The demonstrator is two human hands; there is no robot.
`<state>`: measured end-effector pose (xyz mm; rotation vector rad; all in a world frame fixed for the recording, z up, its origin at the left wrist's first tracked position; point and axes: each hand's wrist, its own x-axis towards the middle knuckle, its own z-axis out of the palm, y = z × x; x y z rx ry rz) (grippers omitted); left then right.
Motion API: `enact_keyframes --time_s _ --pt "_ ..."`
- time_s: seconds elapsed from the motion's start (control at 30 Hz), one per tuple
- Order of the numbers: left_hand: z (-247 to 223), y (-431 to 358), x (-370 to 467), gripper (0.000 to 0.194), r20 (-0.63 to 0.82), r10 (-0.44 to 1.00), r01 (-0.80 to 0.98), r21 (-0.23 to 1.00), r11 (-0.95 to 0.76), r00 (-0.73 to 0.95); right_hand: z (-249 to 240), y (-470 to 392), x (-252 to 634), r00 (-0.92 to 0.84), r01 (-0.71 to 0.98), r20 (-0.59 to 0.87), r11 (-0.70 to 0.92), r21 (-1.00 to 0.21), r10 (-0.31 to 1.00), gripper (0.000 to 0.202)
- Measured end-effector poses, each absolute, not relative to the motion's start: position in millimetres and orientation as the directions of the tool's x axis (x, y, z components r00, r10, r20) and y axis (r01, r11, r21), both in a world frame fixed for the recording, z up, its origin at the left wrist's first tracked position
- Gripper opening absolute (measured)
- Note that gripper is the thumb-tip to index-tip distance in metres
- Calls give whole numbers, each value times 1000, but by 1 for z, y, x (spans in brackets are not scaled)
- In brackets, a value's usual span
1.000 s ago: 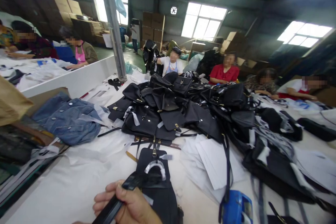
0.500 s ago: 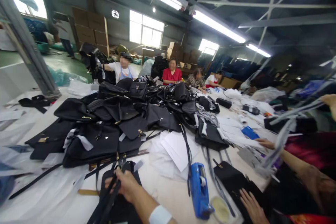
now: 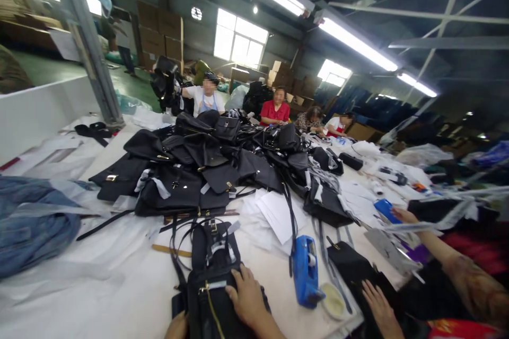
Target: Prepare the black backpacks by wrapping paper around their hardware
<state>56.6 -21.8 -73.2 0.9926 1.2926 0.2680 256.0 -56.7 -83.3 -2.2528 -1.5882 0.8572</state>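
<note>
A black backpack (image 3: 199, 302) with gold zips lies on the table right in front of me. Its upper flap (image 3: 201, 246), with a gold buckle, points away from me, and thin black straps (image 3: 175, 254) loop out at its left. My right hand (image 3: 248, 296) rests on the bag's right side, fingers stretched out over the black material. At the bottom edge, my left hand (image 3: 177, 327) is by the bag's left side; its fingers are mostly hidden. To the right stands a blue tape dispenser (image 3: 306, 275), beside a round pale roll (image 3: 333, 301).
A large heap of black bags (image 3: 222, 164) covers the table's middle. White sheets (image 3: 274, 217) lie before it; denim cloth (image 3: 35, 222) is at left. At right, a co-worker's hand (image 3: 379, 304) lies on another black bag (image 3: 350, 259). A metal post (image 3: 89, 47) rises at left.
My right hand has let go of the black straps and moved right onto the backpack. The backpack now lies flatter and more in view. My left hand has appeared. The view has turned left.
</note>
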Motion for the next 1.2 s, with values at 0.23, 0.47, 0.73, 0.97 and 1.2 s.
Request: enact_keyframes --time_s 0.23,0.47,0.73,0.97,1.2 --pt "-64 -25 4 52 -680 708 -148 693 706 191 -49 -31 264 4 933 -340 -125 -337 941 35" --pt "-7 -17 -3 39 -445 851 -427 737 524 278 -7 -26 162 -495 -29 -427 -505 -862 757 68" --pt "-2 0 13 37 -358 922 -329 861 388 151 0 -37 123 -702 -218 -465 -785 -580 539 47" --pt "-31 6 -4 35 -451 866 82 892 444 218 -46 -14 109 -426 165 -433 -402 -900 794 43" --pt "-105 -9 -14 34 -749 625 363 658 660 222 7 23 137 -460 750 -209 252 -612 863 15"
